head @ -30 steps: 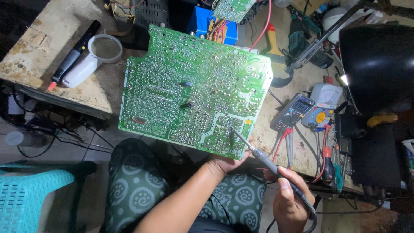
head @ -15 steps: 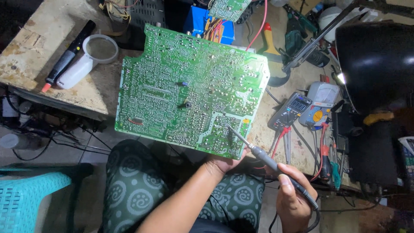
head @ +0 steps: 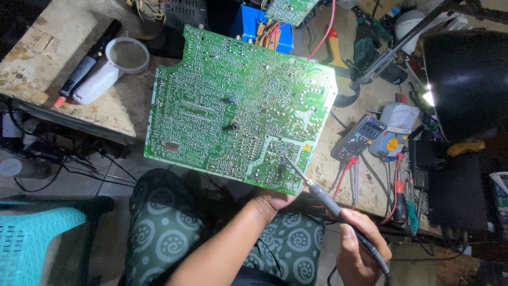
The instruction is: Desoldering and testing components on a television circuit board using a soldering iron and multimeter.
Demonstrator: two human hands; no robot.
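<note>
One slim metal soldering iron (head: pixel 323 198) touches glossy green circuit board (head: pixel 238 106).

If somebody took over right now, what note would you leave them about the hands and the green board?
Left hand: grips the near edge of the green circuit board from below, holding it solder side up, partly over the workbench.
Right hand: fingers closed round the soldering iron, its tip touching a joint near the board's near right corner.
Nearby: two multimeters to the right, magnifying glass to the left.
Done: iron is on the joint.
Left: I cannot tell whether the solder has melted; that joint presumably needs finishing.
</note>
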